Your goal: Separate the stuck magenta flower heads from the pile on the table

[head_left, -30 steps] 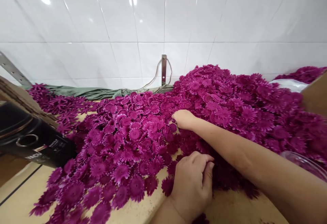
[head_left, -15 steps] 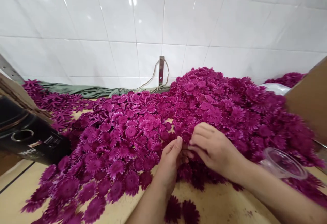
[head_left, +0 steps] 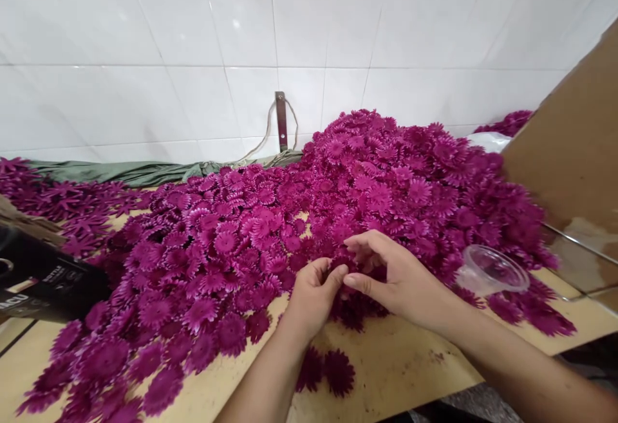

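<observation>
My left hand (head_left: 313, 294) is at the centre, thumb and fingers pinched on a magenta flower piece (head_left: 344, 262) at the fingertips. Just right of it, my right hand (head_left: 391, 275) has its thumb and curved fingers apart around the same spot, its thumb tip close to my left thumb. Whether it touches the flower piece is hard to see. A large heap of magenta flower pieces (head_left: 381, 197) lies behind and around both hands. Two dark magenta flower pieces (head_left: 338, 371) lie on the yellowish table (head_left: 396, 371) below them.
A clear plastic cup (head_left: 497, 272) lies tilted at the right, before a cardboard box (head_left: 574, 152). A black box (head_left: 48, 275) stands at the left. Green cloth (head_left: 120, 172) runs along the white tiled wall, where a metal bracket (head_left: 280, 120) with string is fixed.
The view has shifted to the right. My right hand's fingers have opened from a pinch, and my left fingers have curled in against the thumb.
</observation>
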`<control>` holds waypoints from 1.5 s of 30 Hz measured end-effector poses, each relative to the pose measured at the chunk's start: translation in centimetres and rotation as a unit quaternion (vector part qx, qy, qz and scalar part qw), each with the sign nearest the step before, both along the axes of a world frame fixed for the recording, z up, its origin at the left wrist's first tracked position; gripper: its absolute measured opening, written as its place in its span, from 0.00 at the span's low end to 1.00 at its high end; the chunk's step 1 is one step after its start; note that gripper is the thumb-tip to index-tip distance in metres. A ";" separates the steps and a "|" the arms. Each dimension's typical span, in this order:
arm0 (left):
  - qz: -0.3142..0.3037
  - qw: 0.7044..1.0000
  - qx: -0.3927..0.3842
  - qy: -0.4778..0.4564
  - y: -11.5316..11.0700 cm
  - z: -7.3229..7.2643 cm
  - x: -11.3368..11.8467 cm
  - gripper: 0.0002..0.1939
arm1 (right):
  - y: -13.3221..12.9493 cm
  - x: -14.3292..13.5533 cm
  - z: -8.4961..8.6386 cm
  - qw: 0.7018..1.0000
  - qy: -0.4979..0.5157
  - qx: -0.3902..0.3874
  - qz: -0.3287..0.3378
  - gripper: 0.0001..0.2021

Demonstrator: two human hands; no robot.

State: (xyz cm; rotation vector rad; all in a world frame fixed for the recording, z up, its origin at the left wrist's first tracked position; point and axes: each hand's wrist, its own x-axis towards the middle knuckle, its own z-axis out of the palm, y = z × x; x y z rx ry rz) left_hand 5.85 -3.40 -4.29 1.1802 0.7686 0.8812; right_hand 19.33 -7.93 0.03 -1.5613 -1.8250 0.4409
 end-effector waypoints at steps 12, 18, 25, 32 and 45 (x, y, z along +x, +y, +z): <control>0.041 0.999 0.028 0.006 0.0 0.0 -0.2 0.10 | 1.5 -1.0 -0.9 0.995 -0.079 0.042 -0.042 0.12; 0.080 0.995 0.060 -0.006 0.3 0.3 -0.4 0.07 | 1.6 2.5 0.9 0.968 -0.172 0.137 -0.122 0.13; 0.084 0.990 0.081 0.074 0.3 -0.2 -0.4 0.14 | 1.4 4.5 2.6 0.951 -0.196 0.166 -0.172 0.16; 0.093 0.988 0.076 0.095 0.7 -0.8 -0.3 0.19 | 1.2 -1.6 -0.3 0.999 -0.003 -0.038 -0.015 0.11; 0.046 0.997 0.043 0.039 0.7 -0.4 -0.3 0.24 | 1.4 -2.3 -0.3 0.995 -0.081 0.051 0.026 0.08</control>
